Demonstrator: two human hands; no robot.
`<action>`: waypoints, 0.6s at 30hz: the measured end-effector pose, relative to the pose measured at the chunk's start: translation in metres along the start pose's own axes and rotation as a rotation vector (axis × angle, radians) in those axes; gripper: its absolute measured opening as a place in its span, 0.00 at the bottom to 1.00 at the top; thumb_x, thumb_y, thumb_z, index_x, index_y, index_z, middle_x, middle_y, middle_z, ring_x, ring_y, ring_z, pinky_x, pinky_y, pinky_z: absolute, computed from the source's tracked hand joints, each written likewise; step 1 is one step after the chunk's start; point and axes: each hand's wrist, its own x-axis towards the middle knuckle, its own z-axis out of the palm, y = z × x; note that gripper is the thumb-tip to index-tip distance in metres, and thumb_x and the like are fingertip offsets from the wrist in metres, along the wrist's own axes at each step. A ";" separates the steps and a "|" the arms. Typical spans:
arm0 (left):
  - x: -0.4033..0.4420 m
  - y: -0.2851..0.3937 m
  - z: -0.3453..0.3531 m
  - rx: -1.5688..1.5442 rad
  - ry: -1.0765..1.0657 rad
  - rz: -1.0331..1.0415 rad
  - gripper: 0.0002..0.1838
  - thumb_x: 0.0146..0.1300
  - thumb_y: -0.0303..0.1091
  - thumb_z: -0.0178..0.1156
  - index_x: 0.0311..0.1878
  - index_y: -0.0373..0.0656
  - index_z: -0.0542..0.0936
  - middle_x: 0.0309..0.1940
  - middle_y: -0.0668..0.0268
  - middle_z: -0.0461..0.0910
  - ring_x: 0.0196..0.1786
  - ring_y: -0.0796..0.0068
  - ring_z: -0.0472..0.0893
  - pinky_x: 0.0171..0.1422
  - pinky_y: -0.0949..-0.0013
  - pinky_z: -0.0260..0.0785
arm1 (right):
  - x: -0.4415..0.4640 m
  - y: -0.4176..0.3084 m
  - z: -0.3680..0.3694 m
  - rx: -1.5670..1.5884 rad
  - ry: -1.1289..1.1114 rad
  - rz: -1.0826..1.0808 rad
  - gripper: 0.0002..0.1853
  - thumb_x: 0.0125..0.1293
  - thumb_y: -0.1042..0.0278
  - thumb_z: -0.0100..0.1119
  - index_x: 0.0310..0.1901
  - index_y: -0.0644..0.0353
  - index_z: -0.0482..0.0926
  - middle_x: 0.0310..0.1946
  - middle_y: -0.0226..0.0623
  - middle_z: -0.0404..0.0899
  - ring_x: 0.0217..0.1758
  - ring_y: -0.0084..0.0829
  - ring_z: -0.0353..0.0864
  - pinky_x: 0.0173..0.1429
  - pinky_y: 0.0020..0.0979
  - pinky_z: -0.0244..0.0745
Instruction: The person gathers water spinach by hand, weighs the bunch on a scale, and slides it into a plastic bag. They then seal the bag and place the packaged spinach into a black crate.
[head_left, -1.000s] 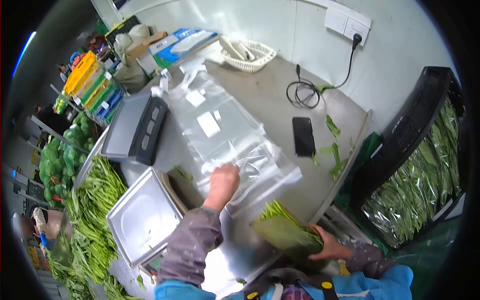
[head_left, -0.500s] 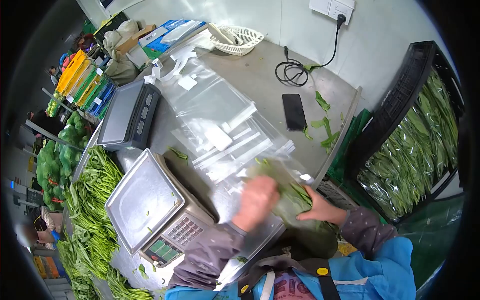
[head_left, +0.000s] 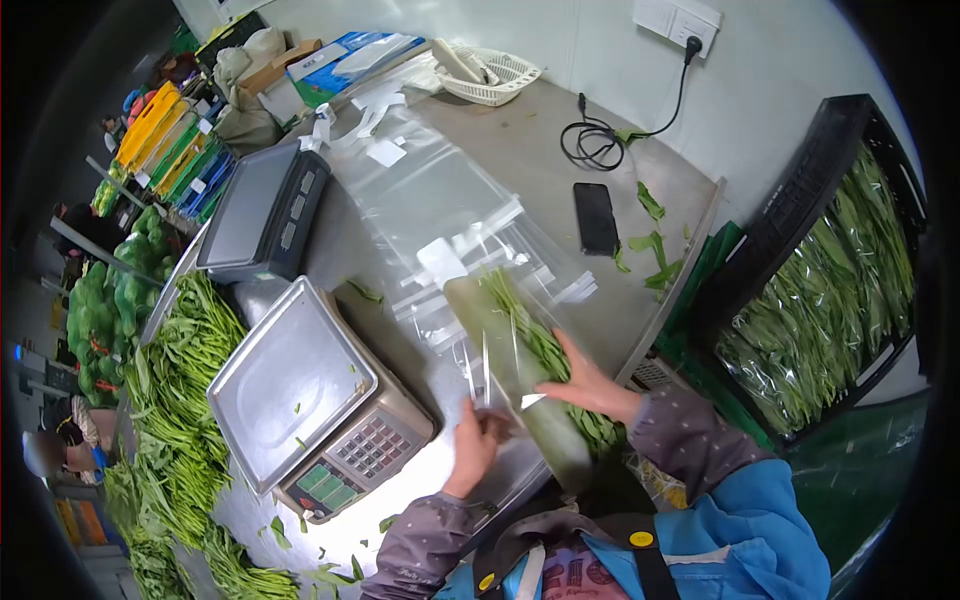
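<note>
A long clear plastic bag of leafy greens [head_left: 545, 345] lies slanted over the front of the metal table. My right hand [head_left: 590, 387] grips it from the right, fingers along the stems and thumb across the front. Beside that thumb is a small white label [head_left: 532, 400]. My left hand [head_left: 474, 448] is at the bag's lower left, thumb pointing up. Its other fingers are blurred, so whether they hold the bag's edge is unclear. Flat clear bags [head_left: 430, 200] are spread just beyond, with a white card [head_left: 441, 262] on top.
A scale [head_left: 295, 375] stands on the left, with a second scale [head_left: 262, 215] behind it. Loose greens [head_left: 185, 400] are heaped along the left edge. A phone [head_left: 596, 218], black cable [head_left: 592, 145] and white basket [head_left: 490, 80] lie farther back. At right, a black crate [head_left: 790, 215] holds bagged greens.
My left hand has moved off the bag's upper part, down and left. The bag now lies more lengthwise with its stems showing, and my right hand has shifted slightly left and up along it.
</note>
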 end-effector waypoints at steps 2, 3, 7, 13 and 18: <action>-0.012 0.013 -0.013 0.251 0.137 0.095 0.24 0.55 0.18 0.49 0.56 0.36 0.58 0.24 0.56 0.77 0.24 0.63 0.78 0.28 0.65 0.69 | -0.022 0.006 0.001 -0.156 -0.051 -0.186 0.44 0.52 0.58 0.63 0.64 0.65 0.48 0.58 0.53 0.60 0.64 0.40 0.58 0.64 0.32 0.55; -0.017 0.013 -0.016 0.363 0.160 0.127 0.25 0.53 0.18 0.50 0.56 0.37 0.59 0.22 0.55 0.76 0.24 0.59 0.78 0.28 0.63 0.67 | -0.036 0.014 0.000 -0.158 -0.065 -0.187 0.44 0.52 0.58 0.63 0.64 0.65 0.48 0.58 0.53 0.60 0.64 0.40 0.58 0.64 0.32 0.55; -0.025 0.012 -0.021 0.353 0.190 0.094 0.26 0.52 0.18 0.50 0.56 0.37 0.59 0.19 0.54 0.73 0.24 0.54 0.76 0.28 0.58 0.65 | -0.070 0.040 -0.012 0.538 -0.148 0.182 0.37 0.58 0.67 0.57 0.65 0.64 0.48 0.55 0.48 0.64 0.60 0.35 0.63 0.61 0.31 0.59; -0.021 -0.007 -0.025 0.191 0.147 0.018 0.20 0.51 0.21 0.51 0.50 0.35 0.66 0.21 0.51 0.74 0.24 0.53 0.77 0.28 0.58 0.66 | -0.030 0.053 -0.002 0.327 -0.116 -0.084 0.13 0.60 0.80 0.49 0.48 0.62 0.70 0.35 0.31 0.76 0.34 0.21 0.73 0.41 0.25 0.69; -0.103 0.022 -0.026 0.331 -0.266 0.013 0.07 0.57 0.27 0.51 0.37 0.36 0.75 0.28 0.44 0.73 0.36 0.50 0.78 0.36 0.57 0.66 | -0.096 0.050 -0.017 -0.195 -0.339 -0.170 0.10 0.51 0.72 0.59 0.37 0.64 0.77 0.23 0.42 0.76 0.24 0.27 0.75 0.31 0.29 0.69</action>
